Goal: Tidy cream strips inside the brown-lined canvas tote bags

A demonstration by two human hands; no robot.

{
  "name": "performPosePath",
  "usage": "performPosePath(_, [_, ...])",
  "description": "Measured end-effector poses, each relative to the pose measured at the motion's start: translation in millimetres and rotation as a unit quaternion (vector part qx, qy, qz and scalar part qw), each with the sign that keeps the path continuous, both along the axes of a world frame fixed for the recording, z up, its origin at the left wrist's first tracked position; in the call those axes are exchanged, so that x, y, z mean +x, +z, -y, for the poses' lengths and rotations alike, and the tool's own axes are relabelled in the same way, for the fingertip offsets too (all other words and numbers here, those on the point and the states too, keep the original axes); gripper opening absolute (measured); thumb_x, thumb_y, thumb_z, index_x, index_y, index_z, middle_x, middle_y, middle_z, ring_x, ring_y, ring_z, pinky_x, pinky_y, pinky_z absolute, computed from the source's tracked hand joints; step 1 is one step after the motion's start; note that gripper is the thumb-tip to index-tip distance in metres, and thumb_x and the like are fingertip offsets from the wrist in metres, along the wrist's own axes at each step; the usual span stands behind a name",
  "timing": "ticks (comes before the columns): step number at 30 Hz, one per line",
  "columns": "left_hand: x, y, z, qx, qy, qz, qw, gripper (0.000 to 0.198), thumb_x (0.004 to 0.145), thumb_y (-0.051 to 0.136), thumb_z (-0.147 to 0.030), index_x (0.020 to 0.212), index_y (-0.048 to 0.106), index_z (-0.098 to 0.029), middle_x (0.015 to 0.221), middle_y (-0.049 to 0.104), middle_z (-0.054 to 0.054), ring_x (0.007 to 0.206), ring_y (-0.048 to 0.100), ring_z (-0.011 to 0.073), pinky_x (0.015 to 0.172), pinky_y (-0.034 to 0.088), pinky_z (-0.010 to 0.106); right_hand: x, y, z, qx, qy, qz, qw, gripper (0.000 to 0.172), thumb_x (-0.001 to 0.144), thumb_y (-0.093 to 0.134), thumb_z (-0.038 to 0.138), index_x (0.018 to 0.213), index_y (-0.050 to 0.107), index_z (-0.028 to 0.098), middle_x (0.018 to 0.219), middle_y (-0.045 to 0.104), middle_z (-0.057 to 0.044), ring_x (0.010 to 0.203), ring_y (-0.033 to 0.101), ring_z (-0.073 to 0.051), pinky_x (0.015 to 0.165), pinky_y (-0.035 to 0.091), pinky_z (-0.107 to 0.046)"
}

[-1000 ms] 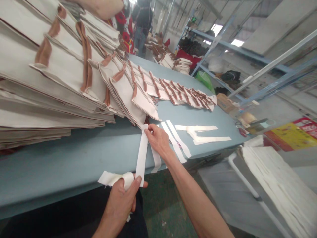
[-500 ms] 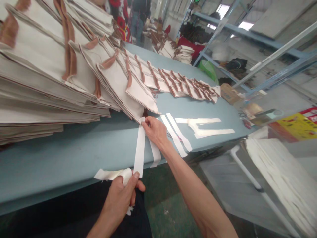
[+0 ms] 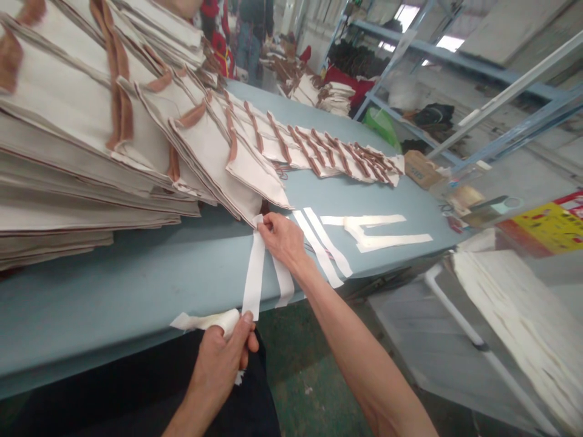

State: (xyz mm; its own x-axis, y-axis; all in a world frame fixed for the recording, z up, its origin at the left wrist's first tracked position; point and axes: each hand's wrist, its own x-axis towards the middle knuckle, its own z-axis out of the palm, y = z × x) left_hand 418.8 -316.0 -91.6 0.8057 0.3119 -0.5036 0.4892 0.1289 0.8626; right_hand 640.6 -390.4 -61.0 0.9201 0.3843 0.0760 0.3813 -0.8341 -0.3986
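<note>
A white fabric strip [image 3: 254, 273] is stretched between my two hands over the table's front edge. My right hand [image 3: 285, 240] pinches its far end close to the corner of a stack of cream fabric pieces [image 3: 241, 182]. At the near end, the thumb and fingers of my left hand [image 3: 223, 358] close on the strip. A folded cream strip [image 3: 207, 320] is also held in that hand, its loose end lying on the table edge. Beside my right wrist another white strip [image 3: 285, 285] hangs over the edge, partly covered by the hand.
More white strips [image 3: 321, 249] and a cream strip [image 3: 392, 243] lie on the blue table [image 3: 136, 291]. Brown-trimmed pieces [image 3: 337, 155] run along its back. A tall stack [image 3: 68, 164] rises at left. A metal-framed cart [image 3: 455, 309] stands at right. A person [image 3: 250, 36] is in the background.
My left hand has shifted slightly up and left with the strip's near end. My right hand keeps its pinch at the stack's corner. The view has moved slightly.
</note>
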Motion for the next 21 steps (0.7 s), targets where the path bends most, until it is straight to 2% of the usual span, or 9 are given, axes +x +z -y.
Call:
performPosePath(7, [-8,-0.5,4,0.013,-0.014,0.006,1.000,0.067,0.090,0.062,-0.077,0.057,0.067,-0.019,0.044,0.048,-0.003,0.043,0.045,0.0133,0.048,0.035,0.023,2,1.3,-1,0.002,-0.004,-0.010,1.000,0.015,0.107,0.062,0.031,0.101,0.074,0.025,0.105,0.081,-0.002,0.099,0.073,-0.025,0.077,0.041,-0.032])
performPosePath(13, [-13,3.8,4,0.030,0.000,0.030,0.999,0.065,0.091,0.059,-0.077,0.065,0.071,-0.019,0.047,0.048,-0.003,0.048,0.047,0.0155,0.053,0.037,0.026,0,2.7,-1,0.022,-0.008,-0.021,0.999,0.017,0.107,0.061,0.030,0.098,0.074,0.025,0.100,0.079,-0.003,0.097,0.072,-0.025,0.079,0.042,-0.032])
performPosePath(17, [-14,13.5,3,0.044,0.022,0.049,0.998,0.055,0.092,0.063,-0.071,0.071,0.072,-0.020,0.049,0.048,-0.004,0.051,0.047,0.0162,0.055,0.038,0.027,-4,5.4,4,0.064,-0.018,-0.028,0.997,0.015,0.105,0.063,0.029,0.097,0.075,0.025,0.098,0.078,-0.002,0.095,0.071,-0.024,0.081,0.044,-0.032])
performPosePath(21, [-22,34.3,2,0.051,0.029,0.061,0.996,0.050,0.093,0.063,-0.064,0.071,0.073,-0.021,0.051,0.051,-0.003,0.052,0.051,0.0169,0.057,0.041,0.028,-6,14.1,13,0.132,-0.036,-0.036,0.990,0.018,0.105,0.062,0.032,0.094,0.074,0.025,0.095,0.078,0.000,0.087,0.069,-0.022,0.081,0.045,-0.032])
